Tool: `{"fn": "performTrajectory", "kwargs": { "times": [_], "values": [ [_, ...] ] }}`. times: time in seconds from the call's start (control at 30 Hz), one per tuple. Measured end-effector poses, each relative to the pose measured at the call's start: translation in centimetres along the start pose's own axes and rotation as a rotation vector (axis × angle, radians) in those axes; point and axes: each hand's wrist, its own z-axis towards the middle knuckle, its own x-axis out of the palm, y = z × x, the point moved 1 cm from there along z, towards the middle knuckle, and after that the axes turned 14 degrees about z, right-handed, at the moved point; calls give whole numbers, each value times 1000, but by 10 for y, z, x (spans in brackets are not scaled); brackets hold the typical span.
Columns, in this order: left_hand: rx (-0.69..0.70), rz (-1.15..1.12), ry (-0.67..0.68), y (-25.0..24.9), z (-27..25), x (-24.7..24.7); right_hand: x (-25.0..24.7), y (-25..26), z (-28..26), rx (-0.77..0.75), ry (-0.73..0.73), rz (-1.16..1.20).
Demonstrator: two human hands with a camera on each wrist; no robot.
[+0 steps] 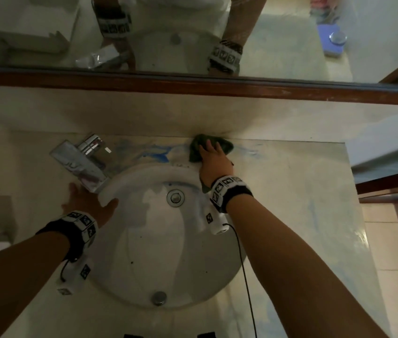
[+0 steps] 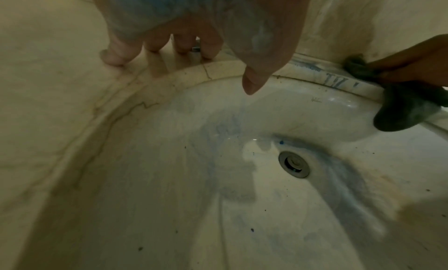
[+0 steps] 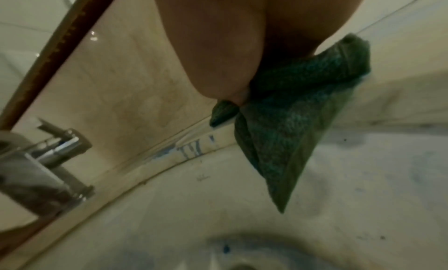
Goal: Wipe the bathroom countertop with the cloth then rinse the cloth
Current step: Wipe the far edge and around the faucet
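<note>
Marble countertop (image 1: 290, 181) surrounds the basin (image 1: 168, 252); beside the tap (image 1: 83, 162) my left hand (image 1: 88, 201) rests flat, fingers straight, holding nothing. Further right, my right hand (image 1: 213, 162) presses the green cloth (image 1: 224, 145) against the back wall, fingers spread. Soft, damp, floppy: best bunched under the palm.

In the middle of the head view, the dark green knitted cloth (image 1: 224, 146) looks coarse and matt, its woven ribs plain in the right wrist view. The pale cream stone-like countertop (image 1: 290, 181) at right is smooth with a soft sheen, smeared with blue streaks. The white round ceramic basin (image 1: 144, 252) below is glossy. The angular chrome metal tap (image 1: 83, 162) at centre left is mirror-bright. The dark brown wooden mirror frame (image 1: 193, 81) across the top has a dull polish.
</note>
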Motion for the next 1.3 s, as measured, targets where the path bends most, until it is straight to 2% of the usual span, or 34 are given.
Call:
{"fn": "performTrajectory", "kwargs": {
  "times": [0.1,0.17,0.33,0.4,0.47,0.53,0.67,0.77,0.83,0.9,0.97,1.13,1.2,1.3],
  "values": [
    [9,-4,-15,1,-5,-3,0,-17,-1,-53,64,-27],
    [-16,-35,-5,2,-3,0,-8,-44,-16,-15,26,-9],
    [-15,-53,19,3,0,2,-40,-129,-66,242,-212,92],
    [-9,-55,19,4,0,2,-49,-145,-68,334,-247,123],
    [-9,-62,13,3,0,2,-51,-138,-59,377,-269,132],
    [-12,-64,6,3,3,7,-45,-113,-45,346,-288,123],
    [16,-66,-12,7,12,16,-19,-40,-12,146,-231,90],
    [46,-7,-31,10,17,20,7,5,4,-51,-64,16],
    [60,18,-48,10,17,19,14,10,7,-101,-3,13],
    [40,1,-47,14,23,25,12,-6,2,-92,-27,15],
    [13,8,-68,14,22,25,2,-33,-13,-15,-80,24],
    [7,-45,-63,7,9,17,-39,-119,-57,369,-308,101],
    [15,-30,-55,7,6,15,-53,-130,-52,441,-320,117],
    [36,-3,-15,1,-1,7,-55,-106,-25,433,-332,117]
  ]
}}
